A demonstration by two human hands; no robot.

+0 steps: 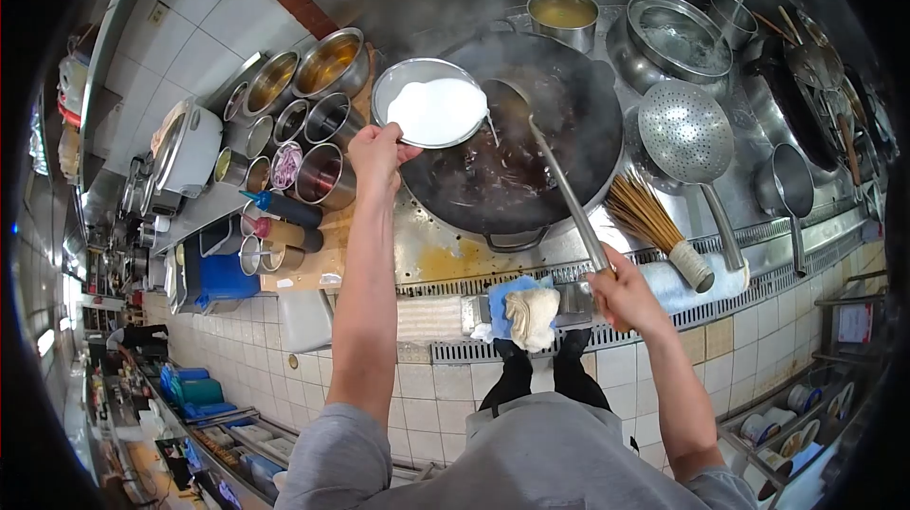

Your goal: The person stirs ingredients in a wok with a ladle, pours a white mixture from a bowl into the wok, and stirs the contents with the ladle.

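My left hand point(381, 157) grips the rim of a metal bowl point(391, 83), which is tilted over the near left part of a large black wok point(599, 145). White liquid point(438, 110) fills much of the bowl, and a thin stream runs from its right edge into the wok. Dark brown sauce point(493, 169) with glossy pieces steams inside the wok. Wrapped round the wooden end of a long-handled ladle point(569, 190) is my right hand point(627, 294). The ladle's head rests in the wok, just right of the bowl.
Metal pots point(331, 63) and seasoning containers stand left, beside squeeze bottles point(289, 209). Right of the wok are a bamboo brush point(654, 226), a perforated strainer point(686, 131) and a pot of water point(678, 36). Folded cloths point(531, 315) lie at the front edge. Another person point(137, 335) is far left.
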